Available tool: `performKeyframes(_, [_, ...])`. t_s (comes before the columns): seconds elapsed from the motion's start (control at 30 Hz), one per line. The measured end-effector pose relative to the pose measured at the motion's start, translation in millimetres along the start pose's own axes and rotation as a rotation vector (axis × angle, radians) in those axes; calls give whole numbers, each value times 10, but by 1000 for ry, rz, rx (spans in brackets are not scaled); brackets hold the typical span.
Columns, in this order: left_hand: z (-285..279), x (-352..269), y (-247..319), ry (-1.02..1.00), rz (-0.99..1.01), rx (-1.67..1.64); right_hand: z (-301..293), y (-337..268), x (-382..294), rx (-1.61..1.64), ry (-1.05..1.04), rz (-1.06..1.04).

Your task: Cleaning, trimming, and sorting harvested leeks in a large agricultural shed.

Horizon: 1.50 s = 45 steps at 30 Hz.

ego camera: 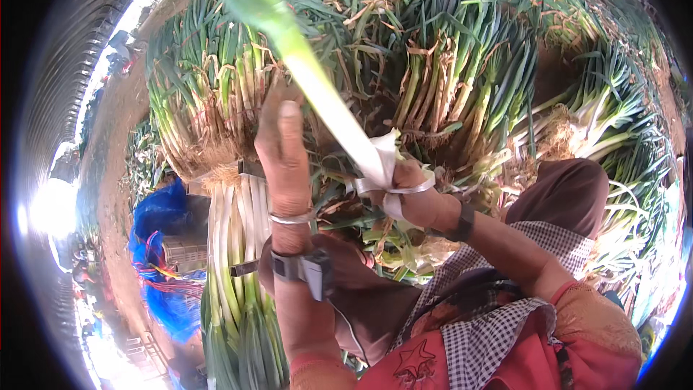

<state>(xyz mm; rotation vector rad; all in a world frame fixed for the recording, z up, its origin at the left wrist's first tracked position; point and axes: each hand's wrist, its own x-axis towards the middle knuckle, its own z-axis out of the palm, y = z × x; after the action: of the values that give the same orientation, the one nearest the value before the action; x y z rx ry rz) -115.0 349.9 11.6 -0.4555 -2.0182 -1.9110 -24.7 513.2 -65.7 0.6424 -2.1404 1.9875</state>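
My right hand (414, 189) grips the white base of a large green onion (330, 103), whose green leaves rise toward the upper left, close to the camera. Peeled outer layers (385, 157) hang loose around that base and over the fingers. My left hand (284, 157) is raised and upright, a little left of the onion; its thumb points up and it holds nothing that I can see. Beside the left wrist, cleaned green onions (238, 227) lie side by side on a stand, roots toward the top and leaves toward the bottom.
Bundles of unpeeled green onions (211, 76) stand at the upper left, with more bundles (460, 65) at upper centre. Loose onions (606, 114) lie at right. Peelings (400, 254) cover the ground between my knees. Blue netting (168, 260) and a crate (185, 253) are at left.
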Motion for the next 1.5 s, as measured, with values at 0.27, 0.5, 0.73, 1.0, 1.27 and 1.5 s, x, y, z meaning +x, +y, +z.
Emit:
performKeyframes(0.27, [73, 18, 98, 238, -314, -411, 255, 162, -100, -119, 54, 49])
performKeyframes(0.5, [50, 75, 22, 340, -280, -477, 145, 201, 98, 357, 186, 333])
performKeyframes(0.73, [28, 53, 61, -28, -293, -623, 65, 257, 0, 850, 353, 577])
performKeyframes(1.0, [-4, 1, 72, -148, -332, -579, -812, 1417, -600, -1062, -728, 558])
performKeyframes(1.27, [38, 126, -48, 28, -300, -547, -315, 513, -357, 248, -437, 350])
performKeyframes(1.5, [187, 38, -25, -45, -317, -525, 137, 565, -136, 750, -19, 706])
